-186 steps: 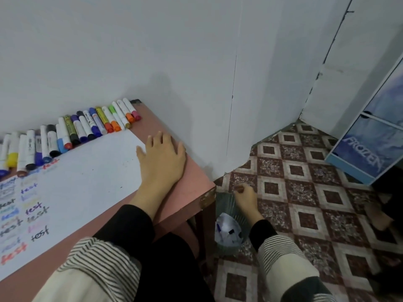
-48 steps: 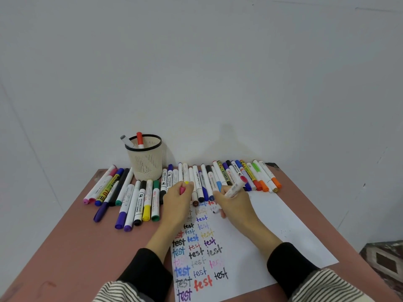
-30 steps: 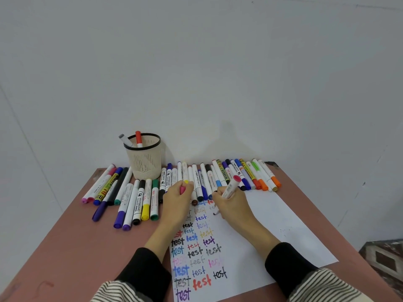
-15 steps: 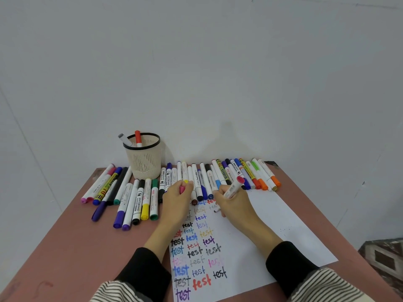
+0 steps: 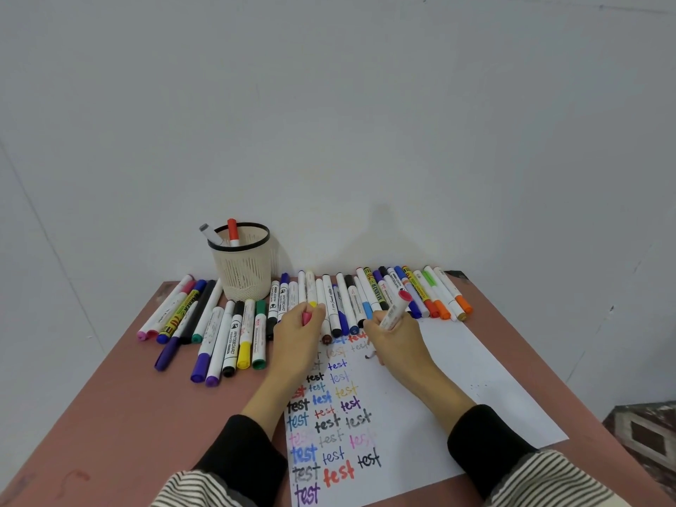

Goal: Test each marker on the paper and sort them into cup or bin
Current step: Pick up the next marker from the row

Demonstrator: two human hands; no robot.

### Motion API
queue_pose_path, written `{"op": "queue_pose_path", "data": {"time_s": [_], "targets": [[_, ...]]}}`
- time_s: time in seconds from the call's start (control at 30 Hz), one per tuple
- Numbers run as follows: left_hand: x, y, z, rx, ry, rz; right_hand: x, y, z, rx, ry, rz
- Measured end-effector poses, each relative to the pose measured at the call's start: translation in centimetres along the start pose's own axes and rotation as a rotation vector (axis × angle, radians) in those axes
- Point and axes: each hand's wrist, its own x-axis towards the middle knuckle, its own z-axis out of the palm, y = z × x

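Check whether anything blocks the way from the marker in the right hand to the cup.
Partly. The left hand, holding a pink cap, and the row of markers lie between the marker in the right hand and the cup. Lifted over them, nothing blocks it.

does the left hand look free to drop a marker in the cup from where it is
Probably not yet: the left hand pinches a pink cap. The cup stands just beyond, open-topped, with only lying markers between, so the way looks free.
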Motion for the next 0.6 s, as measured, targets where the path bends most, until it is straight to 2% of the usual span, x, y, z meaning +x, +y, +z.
{"op": "queue_pose_path", "data": {"time_s": [0.3,0.47,0.6], "targets": [[-0.05,-0.01,-0.06,0.002,-0.008,0.02,-0.05,-0.13,0.02,0.028,0.02,-0.022],[-0.04,-0.05,-0.07,0.007,-0.01,0.026,-0.33,0.05,0.28,-0.086,0.014,-0.062],[-0.01,-0.07,-0.04,0.008,-0.011,0.024,-0.12,-0.13,0.19,0.023,0.031,-0.018]]}}
